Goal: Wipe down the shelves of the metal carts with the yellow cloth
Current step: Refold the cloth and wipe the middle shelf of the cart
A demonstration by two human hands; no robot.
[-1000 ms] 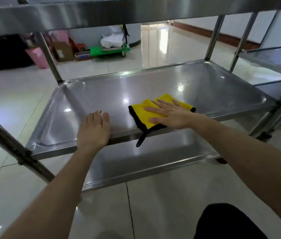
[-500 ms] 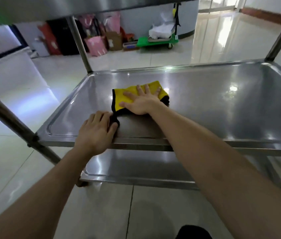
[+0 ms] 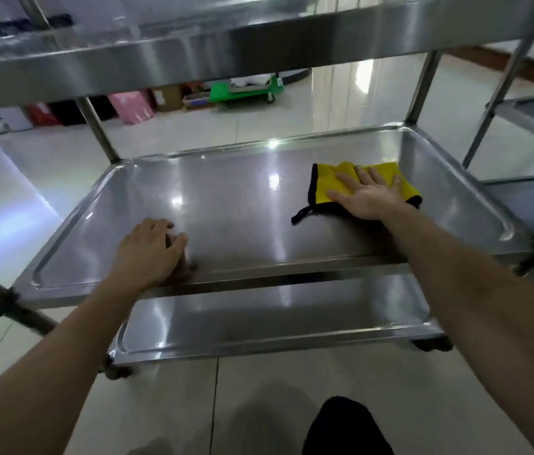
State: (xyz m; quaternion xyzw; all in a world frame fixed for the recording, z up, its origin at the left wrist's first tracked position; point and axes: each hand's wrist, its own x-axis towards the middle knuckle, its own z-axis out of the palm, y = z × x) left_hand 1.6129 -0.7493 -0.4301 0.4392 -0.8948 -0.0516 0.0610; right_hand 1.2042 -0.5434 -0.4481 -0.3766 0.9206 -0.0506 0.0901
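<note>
A yellow cloth [image 3: 328, 185] with black trim lies flat on the right part of the metal cart's middle shelf [image 3: 232, 205]. My right hand [image 3: 365, 197] presses down on the cloth with the fingers spread, and the cloth's black loop trails to the left of that hand. My left hand [image 3: 152, 249] rests on the shelf's near edge at the left, fingers curled, holding nothing but the rim. Above is the top shelf [image 3: 193, 54], and below the lower shelf [image 3: 275, 318].
A second metal cart [image 3: 531, 116] stands close at the right. Upright posts [image 3: 98, 129] rise at the shelf corners. Across the tiled floor sit a green trolley [image 3: 246, 90], pink bags [image 3: 131, 106] and boxes by the wall. My dark shoe [image 3: 344, 428] is at the bottom.
My right hand has slid the cloth from the left-middle of the shelf over to its right part. My left hand has stayed on the near edge.
</note>
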